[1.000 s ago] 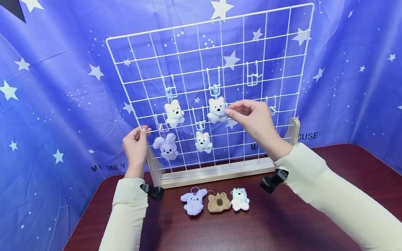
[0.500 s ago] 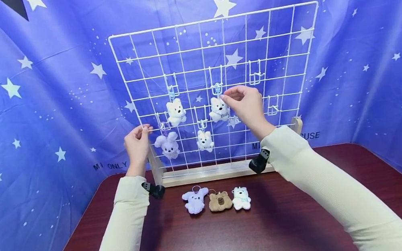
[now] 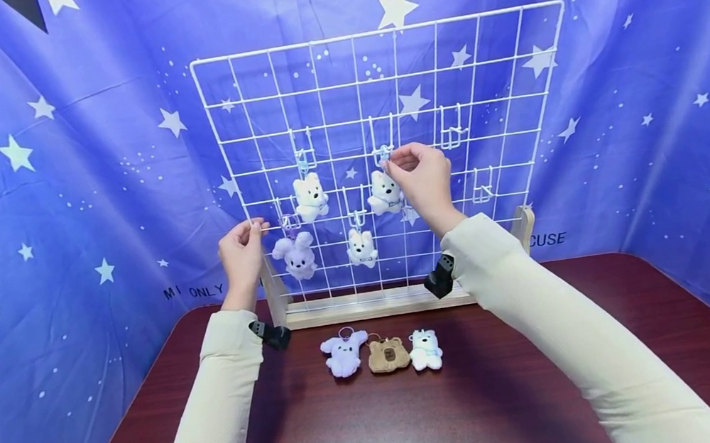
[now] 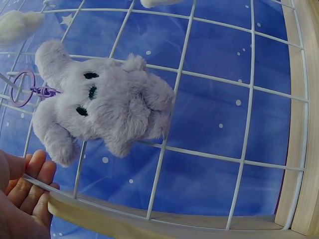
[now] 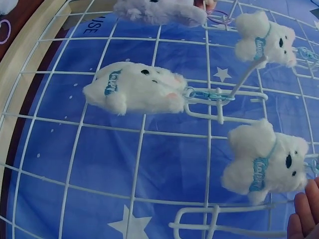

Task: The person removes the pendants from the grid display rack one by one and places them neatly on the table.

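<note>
White bear [image 3: 385, 196] hangs beside the raised right hand [image 3: 423, 176].

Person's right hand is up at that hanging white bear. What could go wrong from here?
1. Chain slips: the right hand is right by the bear's blue chain, so a bump might lift it off its hook.
2. Rack shifts: a tug could rock the wire grid, though the left hand grips its side edge.
3. Snag: an empty hook juts out beside the right hand and might catch it.
</note>
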Available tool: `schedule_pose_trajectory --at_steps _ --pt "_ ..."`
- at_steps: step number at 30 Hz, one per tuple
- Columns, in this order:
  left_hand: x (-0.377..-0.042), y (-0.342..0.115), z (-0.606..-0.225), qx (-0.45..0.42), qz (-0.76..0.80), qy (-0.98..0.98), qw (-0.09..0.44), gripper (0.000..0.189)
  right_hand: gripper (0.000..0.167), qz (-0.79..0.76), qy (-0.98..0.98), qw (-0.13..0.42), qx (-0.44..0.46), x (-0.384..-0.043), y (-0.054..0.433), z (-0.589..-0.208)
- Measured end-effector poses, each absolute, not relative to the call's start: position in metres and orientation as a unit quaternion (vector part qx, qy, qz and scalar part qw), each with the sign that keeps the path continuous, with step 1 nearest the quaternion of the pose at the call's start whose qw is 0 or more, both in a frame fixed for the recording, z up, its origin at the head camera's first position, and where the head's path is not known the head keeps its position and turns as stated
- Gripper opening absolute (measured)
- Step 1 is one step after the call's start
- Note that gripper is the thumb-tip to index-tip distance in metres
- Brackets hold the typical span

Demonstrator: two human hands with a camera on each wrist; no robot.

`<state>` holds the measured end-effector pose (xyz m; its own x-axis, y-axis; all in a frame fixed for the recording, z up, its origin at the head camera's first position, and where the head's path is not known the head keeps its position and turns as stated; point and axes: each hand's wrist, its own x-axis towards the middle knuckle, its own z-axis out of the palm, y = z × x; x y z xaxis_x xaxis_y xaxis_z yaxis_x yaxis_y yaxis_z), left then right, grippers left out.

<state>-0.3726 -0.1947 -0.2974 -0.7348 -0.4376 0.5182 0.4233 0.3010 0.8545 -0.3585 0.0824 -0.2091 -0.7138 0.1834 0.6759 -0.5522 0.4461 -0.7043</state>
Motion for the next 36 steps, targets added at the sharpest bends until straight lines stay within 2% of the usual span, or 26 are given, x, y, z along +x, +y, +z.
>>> schedule_pose_trajectory --at_steps 9,19,36 --pt "-0.372 -0.195 -0.297 0.001 -0.591 -0.72 0.363 0.022 0.018 0.538 -0.764 0.344 0.087 -0.362 0.074 -0.211" --pt "-0.374 -0.195 -0.298 0.001 -0.593 -0.716 0.369 0.022 0.017 0.583 -0.758 0.287 0.057 -0.361 0.077 -0.209" --pt "-0.374 -0.196 -0.3 0.002 -0.593 -0.717 0.366 0.023 0.018 0.603 -0.757 0.237 0.083 -0.335 0.083 -0.198"
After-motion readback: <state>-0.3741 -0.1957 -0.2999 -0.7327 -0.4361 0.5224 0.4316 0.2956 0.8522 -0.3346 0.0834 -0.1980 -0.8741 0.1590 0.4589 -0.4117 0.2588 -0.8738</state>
